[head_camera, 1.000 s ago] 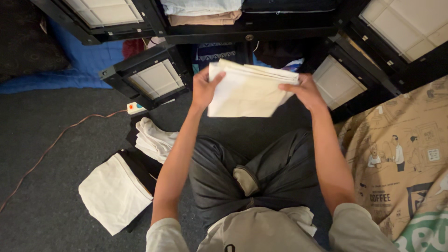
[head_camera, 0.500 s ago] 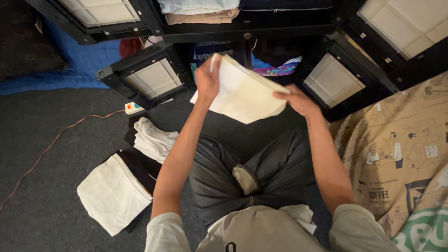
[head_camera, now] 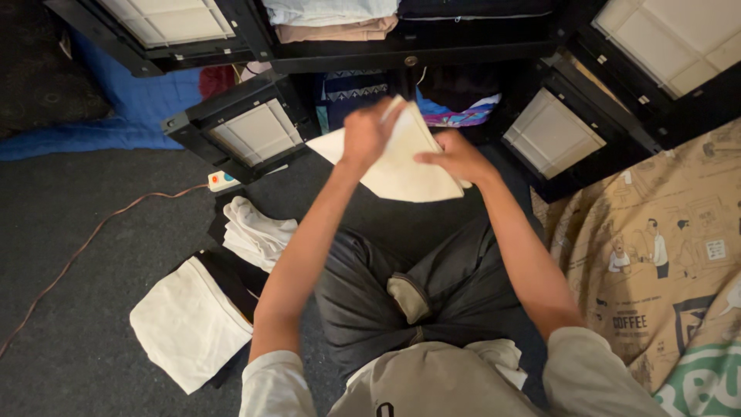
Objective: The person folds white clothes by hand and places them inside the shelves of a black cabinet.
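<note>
Both hands — left hand (head_camera: 369, 137), right hand (head_camera: 455, 158) — have fingers clamped on a folded cream cloth (head_camera: 397, 166), the black shelf (head_camera: 409, 52) at twelve o'clock.

A home, most likely a bedroom. Dark carpet (head_camera: 93, 255) covers the floor. At the far side stands a black wardrobe (head_camera: 409, 54), doors swung open, with folded clothes (head_camera: 332, 19) stacked on its shelf. To the right lies a tan bedsheet (head_camera: 656, 232) with cartoon prints; far left, a blue blanket (head_camera: 131, 108). More folded laundry (head_camera: 189, 320) sits on the carpet at left (white and black pieces), beside a power strip (head_camera: 221, 181) with an orange cord trailing away.
</note>
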